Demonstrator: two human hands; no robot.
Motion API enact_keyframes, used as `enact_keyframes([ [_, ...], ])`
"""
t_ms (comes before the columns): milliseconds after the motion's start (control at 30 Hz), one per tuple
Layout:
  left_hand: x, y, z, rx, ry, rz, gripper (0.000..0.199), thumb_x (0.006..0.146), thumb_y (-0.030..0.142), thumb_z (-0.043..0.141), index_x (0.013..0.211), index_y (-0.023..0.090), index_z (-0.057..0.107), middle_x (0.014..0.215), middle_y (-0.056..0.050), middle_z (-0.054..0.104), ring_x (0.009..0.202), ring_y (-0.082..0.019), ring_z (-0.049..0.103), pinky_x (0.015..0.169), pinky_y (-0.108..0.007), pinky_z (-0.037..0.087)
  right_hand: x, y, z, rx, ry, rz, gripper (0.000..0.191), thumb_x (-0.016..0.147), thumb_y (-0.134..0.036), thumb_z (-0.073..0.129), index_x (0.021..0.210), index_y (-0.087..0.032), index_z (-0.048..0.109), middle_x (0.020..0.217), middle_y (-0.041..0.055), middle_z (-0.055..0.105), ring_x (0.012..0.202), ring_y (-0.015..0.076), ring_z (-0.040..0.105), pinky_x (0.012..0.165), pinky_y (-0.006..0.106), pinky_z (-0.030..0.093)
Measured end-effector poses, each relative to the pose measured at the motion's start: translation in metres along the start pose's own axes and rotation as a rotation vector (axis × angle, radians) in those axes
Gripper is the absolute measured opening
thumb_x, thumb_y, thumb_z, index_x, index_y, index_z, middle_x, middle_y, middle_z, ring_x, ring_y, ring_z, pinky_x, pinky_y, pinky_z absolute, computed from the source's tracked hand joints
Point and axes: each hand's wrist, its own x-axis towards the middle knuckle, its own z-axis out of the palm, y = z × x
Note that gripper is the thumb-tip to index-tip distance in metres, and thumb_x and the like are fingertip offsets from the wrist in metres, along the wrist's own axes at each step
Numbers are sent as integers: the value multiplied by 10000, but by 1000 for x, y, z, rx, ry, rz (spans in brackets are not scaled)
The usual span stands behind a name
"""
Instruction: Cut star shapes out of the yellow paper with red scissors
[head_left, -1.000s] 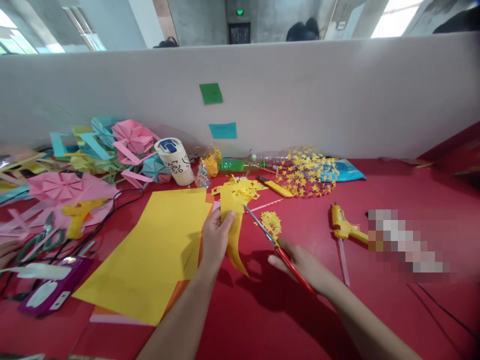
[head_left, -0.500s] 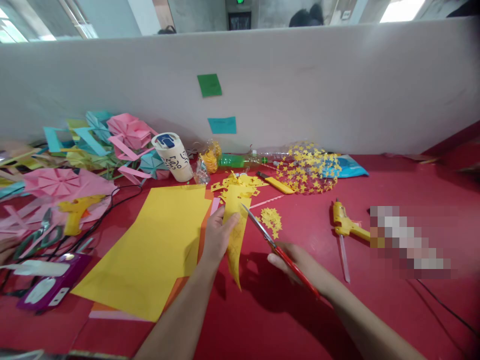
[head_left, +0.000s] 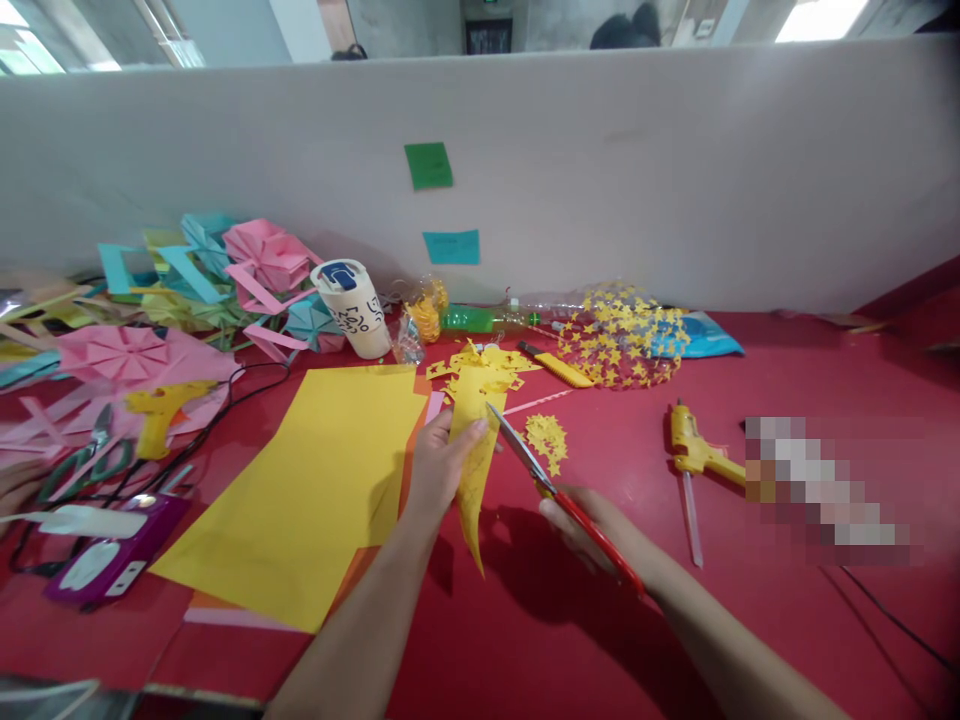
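My left hand (head_left: 439, 462) pinches a long strip of yellow paper (head_left: 472, 490) between thumb and fingers; faint marks show on its lower part, which curls to a point. My right hand (head_left: 589, 525) is closed round the red handles of a pair of scissors (head_left: 536, 470). Their blade tips lie against the right side of the strip, near my left thumb. Just beyond the strip is a heap of yellow paper scraps (head_left: 487, 368). A small pile of cut yellow stars (head_left: 547, 440) lies on the red table right of the blades.
Yellow sheets (head_left: 300, 480) lie at left, near a purple power strip (head_left: 116, 560), pliers (head_left: 94, 455) and a yellow glue gun (head_left: 161, 415). Behind stand a white cup (head_left: 352, 310) and a star-covered clear bottle (head_left: 626, 335). A utility knife (head_left: 559, 367) and second glue gun (head_left: 697, 450) lie right.
The whole view has shifted slightly, so things appear a little further right. Both hands keep their grip on the strip and the scissors, with little other visible change.
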Motion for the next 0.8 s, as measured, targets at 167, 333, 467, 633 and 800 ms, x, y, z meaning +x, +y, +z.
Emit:
enact_keyframes([
  [167,0,1,1,-27,20,-21,271,684,341,776,838,139,681,637,-35,701,482,-124,613,486,-222,483,1,0,1,21,-2,21,480,887,-615,516,652,-230,353,498,-75,359,399,83,334,360,207,236],
  [333,0,4,1,-47,22,-55,290,656,327,800,827,134,668,641,-33,704,503,-140,638,486,-224,496,1,1,0,24,2,16,478,865,-588,572,644,-224,355,514,-72,358,428,80,324,378,200,237],
  [467,0,6,1,-64,20,-72,297,646,309,808,835,132,664,650,-22,702,515,-144,651,485,-221,497,2,4,-1,22,-5,10,480,868,-589,568,645,-221,354,520,-72,350,440,82,327,386,197,238],
  [633,0,8,1,-52,19,-88,306,645,307,806,855,135,665,640,-24,709,509,-144,646,489,-225,496,3,8,-3,12,-16,1,482,869,-595,565,649,-222,353,533,-73,340,452,82,320,394,197,238],
  [800,2,7,-1,-15,-4,-96,298,673,327,782,858,128,661,567,-38,696,461,-132,610,464,-211,462,3,7,-5,-25,-7,-11,484,870,-580,574,639,-216,354,540,-73,336,466,81,306,409,200,243],
])
